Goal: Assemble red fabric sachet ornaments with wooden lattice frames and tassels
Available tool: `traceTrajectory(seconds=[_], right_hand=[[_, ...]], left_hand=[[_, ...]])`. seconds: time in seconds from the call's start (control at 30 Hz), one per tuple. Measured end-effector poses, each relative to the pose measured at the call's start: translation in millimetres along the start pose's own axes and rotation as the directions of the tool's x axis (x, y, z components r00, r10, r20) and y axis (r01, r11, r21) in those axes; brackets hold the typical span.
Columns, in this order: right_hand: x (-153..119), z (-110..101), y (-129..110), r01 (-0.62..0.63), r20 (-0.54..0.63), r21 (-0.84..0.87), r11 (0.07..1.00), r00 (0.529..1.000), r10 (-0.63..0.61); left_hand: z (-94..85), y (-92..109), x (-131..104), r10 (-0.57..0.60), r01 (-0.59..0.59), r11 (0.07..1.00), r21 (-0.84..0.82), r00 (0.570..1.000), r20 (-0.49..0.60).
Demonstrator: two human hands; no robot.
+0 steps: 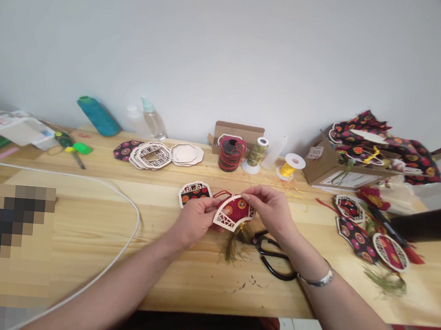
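Note:
Between both hands is a fan-shaped ornament (235,212) with a pale cut-out frame, dark red patterned cloth and a red cord at its top. My left hand (197,218) pinches its left edge, and my right hand (269,207) grips the upper right corner. An olive-green tassel (233,243) hangs below it. Just behind my left hand lies a pale-framed ornament (194,192) with black floral cloth. Black-handled scissors (276,258) rest on the table under my right wrist, their blades partly hidden.
Stacked wooden frames (153,155), a red cord spool (231,155), an olive thread spool (257,152) and a yellow spool (289,166) line the back. At right stand a cardboard box (314,165) with cloth and finished ornaments (391,251). A white cable (138,214) curves across the left.

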State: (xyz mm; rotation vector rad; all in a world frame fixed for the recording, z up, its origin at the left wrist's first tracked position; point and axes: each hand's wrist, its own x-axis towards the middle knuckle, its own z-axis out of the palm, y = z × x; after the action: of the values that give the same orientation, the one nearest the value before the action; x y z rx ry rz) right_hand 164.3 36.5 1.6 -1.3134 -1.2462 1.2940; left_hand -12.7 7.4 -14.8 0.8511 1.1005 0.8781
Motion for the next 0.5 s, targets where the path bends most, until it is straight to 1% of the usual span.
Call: traceTrajectory(seconds=[0.13,0.23,0.37,0.5], right_hand=[[0.7,0.3,3.6,-0.001,-0.016,0.000,1.000,1.000,0.001],[0.7,-0.8,6.0,0.011,0.012,-0.098,0.995,1.000,-0.010],[0.0,-2.4,6.9,0.085,0.061,-0.251,0.964,0.996,-0.072],[0.3,-2.3,6.9,0.104,0.054,-0.260,0.960,0.994,-0.093]], left_hand=[[2.0,1.8,-1.1,0.003,-0.003,1.000,0.011,1.000,-0.001],[2.9,2.8,-1.5,0.022,-0.022,1.000,0.014,1.000,0.000],[2.5,3.7,-1.5,0.041,-0.041,0.999,0.017,0.999,-0.005],[2.3,3.2,-1.4,0.040,-0.040,0.999,0.015,0.999,-0.008]])
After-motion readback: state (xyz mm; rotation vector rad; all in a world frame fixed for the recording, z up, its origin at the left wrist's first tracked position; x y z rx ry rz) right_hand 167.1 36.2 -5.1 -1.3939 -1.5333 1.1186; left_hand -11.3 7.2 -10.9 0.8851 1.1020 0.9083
